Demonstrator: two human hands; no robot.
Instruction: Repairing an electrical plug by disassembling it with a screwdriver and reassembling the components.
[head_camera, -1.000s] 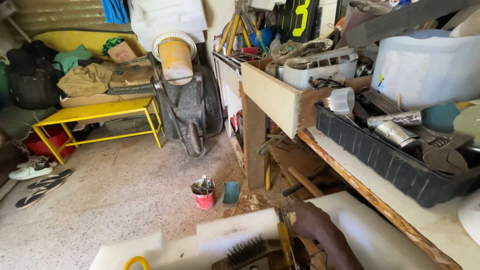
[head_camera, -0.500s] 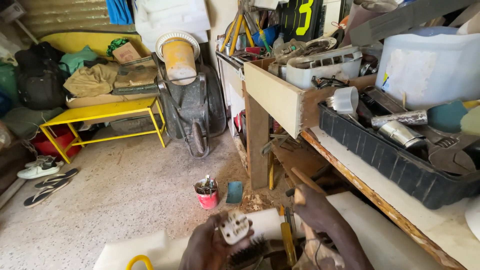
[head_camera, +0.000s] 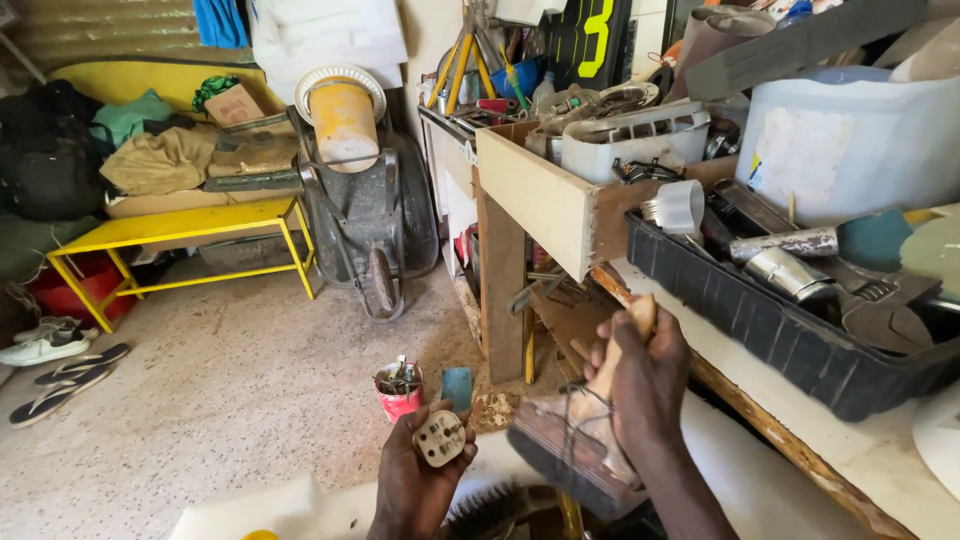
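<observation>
My left hand (head_camera: 415, 480) holds a cream-coloured electrical plug (head_camera: 441, 438), pin side up, low in the middle of the head view. To its right my right hand (head_camera: 645, 375) grips the wooden handle of a worn brush (head_camera: 570, 450), raised with the bristle block tilted down toward the left. The brush block hangs just right of the plug, not touching it. A second dark bristle brush (head_camera: 500, 505) lies below between the hands, partly cut off by the frame edge.
A workbench (head_camera: 800, 440) on the right carries a black tray (head_camera: 780, 330) of metal tools and a white bucket (head_camera: 850, 145). On the floor sit a red pot (head_camera: 400, 390), a wheelbarrow (head_camera: 365, 215) and a yellow bench (head_camera: 180, 235).
My left hand came into view with the plug and lifted it. My right hand rose from the bottom edge, raising the brush by its handle.
</observation>
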